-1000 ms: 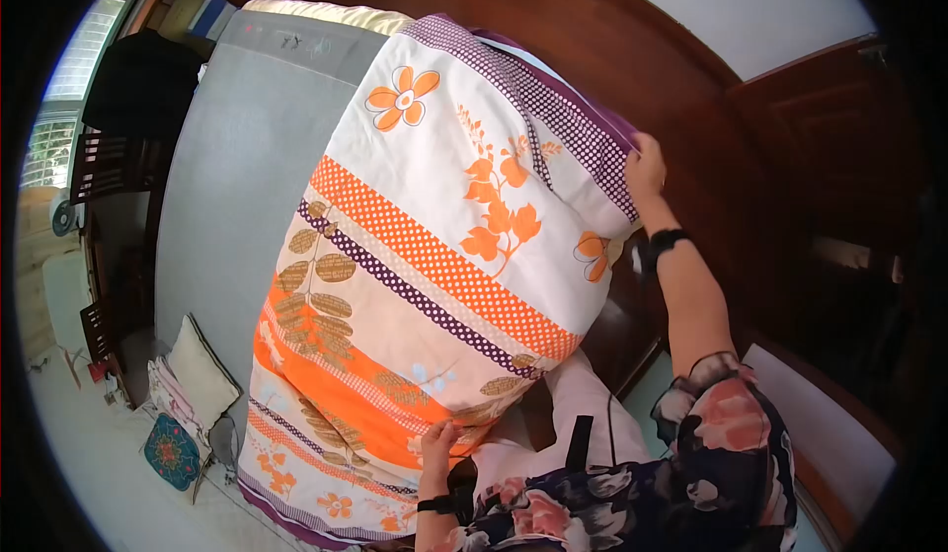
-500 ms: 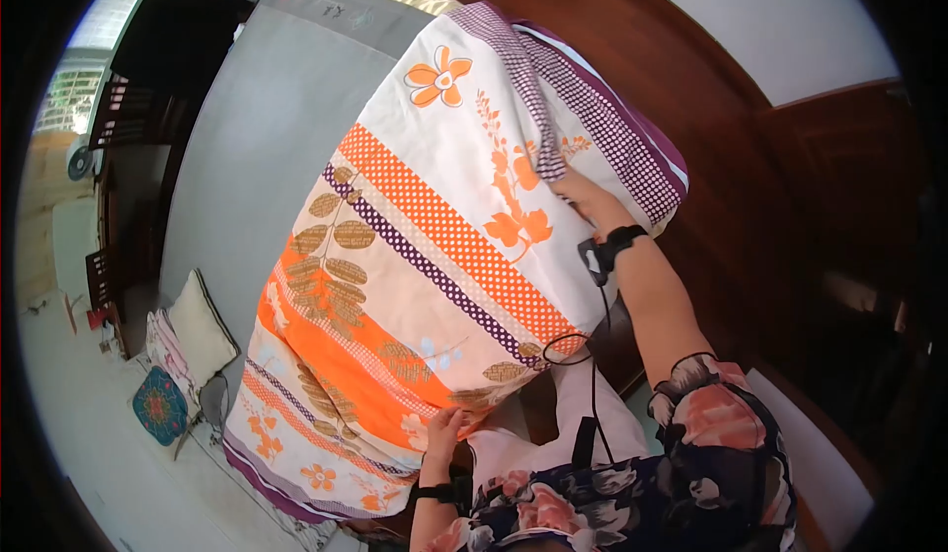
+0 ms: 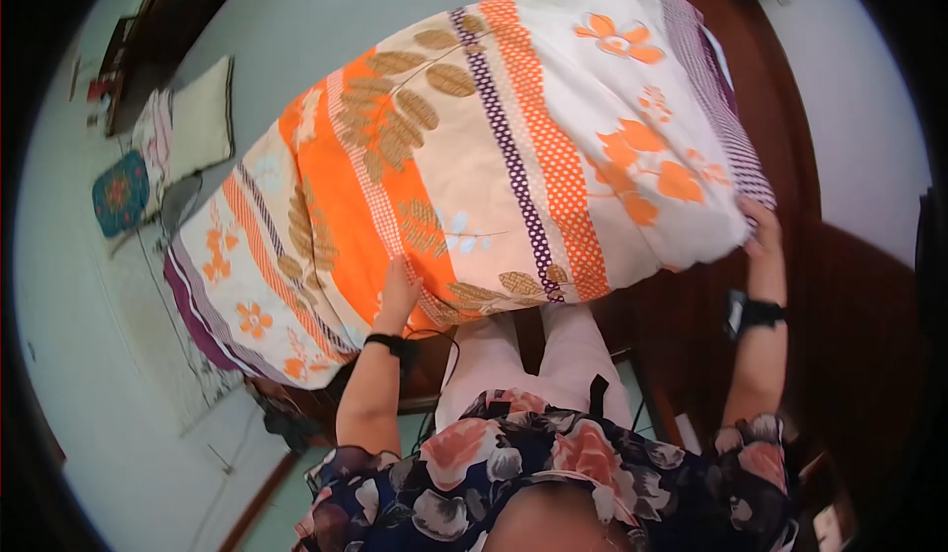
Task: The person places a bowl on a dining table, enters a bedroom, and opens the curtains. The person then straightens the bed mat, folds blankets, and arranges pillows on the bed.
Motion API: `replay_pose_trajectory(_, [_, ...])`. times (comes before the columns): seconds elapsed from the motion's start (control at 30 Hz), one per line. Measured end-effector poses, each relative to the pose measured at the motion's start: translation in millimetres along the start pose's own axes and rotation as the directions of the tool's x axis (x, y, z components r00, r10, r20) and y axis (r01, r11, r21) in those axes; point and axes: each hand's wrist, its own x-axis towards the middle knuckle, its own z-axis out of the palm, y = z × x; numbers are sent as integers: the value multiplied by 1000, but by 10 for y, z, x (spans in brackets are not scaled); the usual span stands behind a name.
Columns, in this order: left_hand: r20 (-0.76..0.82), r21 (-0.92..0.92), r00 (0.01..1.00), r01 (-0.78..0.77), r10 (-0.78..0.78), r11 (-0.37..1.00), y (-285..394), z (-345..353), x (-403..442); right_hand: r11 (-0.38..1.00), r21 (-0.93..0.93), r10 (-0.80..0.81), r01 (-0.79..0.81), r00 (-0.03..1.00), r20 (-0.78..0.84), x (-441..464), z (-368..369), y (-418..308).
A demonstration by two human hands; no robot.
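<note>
- Bedroom-type setting: grey bed surface (image 3: 375,9) at the back, dark wood frame (image 3: 765,68) and pale wall (image 3: 859,88) on the right edge of view.
- Patterned blanket (image 3: 464,157) lies crosswise over the near part of the bed, orange/white/beige bands, purple border at both ends. Near edge hangs over the bedside, in front of the person's legs (image 3: 484,350).
- Right hand (image 3: 760,228): grasping the blanket's near corner at the checked border, fingers over the edge. Looks like a corner hold to control that end; cloth bunches a bit beside it.
- Left hand (image 3: 398,293): on the near edge, over the orange band. Can't tell if it pinches cloth or just presses. Probably there to steady the middle.
- Hands well apart, which likely keeps the edge between them fairly straight.
- Black bands on both wrists; left band (image 3: 395,348) has a cord near it, right band (image 3: 758,313) carries a small box.
- Cream cushion (image 3: 202,118) and teal cushion (image 3: 121,195) sit off to the left, apart from the blanket.
</note>
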Motion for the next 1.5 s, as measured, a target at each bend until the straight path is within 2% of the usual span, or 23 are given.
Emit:
replay_pose_trajectory(0.03, [-18, 44, 1000, 13, -12, 999, 7, -32, 54, 998, -60, -27, 28, 1000, 15, -230, 124, -316])
replay_pose_trajectory(0.1, [-35, 75, 998, 57, -55, 996, 225, -233, 87, 962, -100, -270, 253, 938, -217, -674, 336, -924])
replay_pose_trajectory(0.17, [69, 410, 994, 50, -86, 911, 448, -478, 220, 913, -133, -407, 385, 871, -274, -1231, 470, -1544])
replay_pose_trajectory(0.2, [64, 394, 993, 65, -98, 917, 366, -418, 336, 864, -194, -502, 464, 818, -282, -1511, 522, -1834])
replay_pose_trajectory(0.23, [-24, 435, 998, 61, -56, 898, 252, -326, 432, 730, -333, -683, 597, 628, -373, -1736, 527, -2098])
replay_pose_trajectory(0.33, [-95, 415, 996, 41, -1, 909, 249, -241, 686, 569, -455, -792, 685, 605, -81, -2329, 1123, -2425])
replay_pose_trajectory(0.37, [-80, 359, 996, 3, 28, 933, 323, -313, 731, 363, -531, -877, 766, 474, 84, -2477, 1602, -2304])
replay_pose_trajectory(0.43, [-165, 266, 980, -64, 110, 962, 349, -438, 811, 383, -520, -891, 763, 454, 10, -2735, 1794, -2406])
replay_pose_trajectory(0.47, [-76, 188, 993, -79, 95, 979, 344, -492, 880, 389, -536, -895, 749, 444, -30, -2837, 1749, -2477])
replay_pose_trajectory(0.6, [146, -65, 988, 53, -43, 997, 131, -516, 823, 604, -547, -779, 580, 576, -248, -2684, 498, -2993])
replay_pose_trajectory(0.73, [311, -217, 934, -107, 173, 970, -96, -1182, -145, 826, -374, -557, 422, 714, -424, -2301, -781, -2910])
replay_pose_trajectory(0.87, [389, -194, 921, 69, 12, 979, 289, -2644, -1169, 900, -225, -421, 373, 616, -665, -1721, -531, -2445])
replay_pose_trajectory(0.93, [164, -177, 983, 107, -78, 978, 658, -3404, -1295, 895, -246, -435, 373, 602, -670, -1232, 20, -2527])
replay_pose_trajectory(1.0, [-28, -128, 989, 140, -145, 982, 794, -3814, -1226, 794, -421, -589, 438, 726, -355, -412, -39, -2850])
replay_pose_trajectory(1.03, [-107, -143, 973, 188, -204, 972, 697, -3952, -1095, 775, -365, -611, 516, 761, -221, 25, 49, -3012])
replay_pose_trajectory(1.1, [-218, -160, 961, 139, -172, 977, 502, -4240, -677, 749, -334, -662, 572, 660, -355, 662, 643, -3328])
replay_pose_trajectory(1.13, [-268, -154, 956, 82, -122, 985, 397, -4473, -378, 169, -912, -892, 373, 452, 19, 525, 1056, -3341])
replay_pose_trajectory(1.2, [-378, -124, 924, 10, -56, 992, 232, -4954, 33, -520, -850, -800, -89, 398, 448, 467, 1428, -3836])
replay_pose_trajectory(1.33, [-678, 4, 735, -11, 11, 1000, 447, -5308, 144, -516, -853, -835, -81, 271, 480, 351, 934, -4481])
replay_pose_trajectory(1.4, [-850, 167, 524, 194, 41, 967, 518, -5004, -88, -561, -826, -821, -43, 154, 550, 80, 579, -4660])
replay_pose_trajectory(1.43, [-867, 372, 398, 119, 299, 920, -94, -4843, -186, -584, -811, -810, -26, 81, 581, -57, 408, -4741])
replay_pose_trajectory(1.47, [-769, 619, 411, 291, 489, 729, -450, -4579, -318, -289, -892, -902, 348, 214, 376, -162, 298, -4588])
replay_pose_trajectory(1.5, [-758, 615, 498, 330, 421, 716, -664, -4200, -431, 201, -600, -932, 774, 340, 128, -266, 194, -4427])
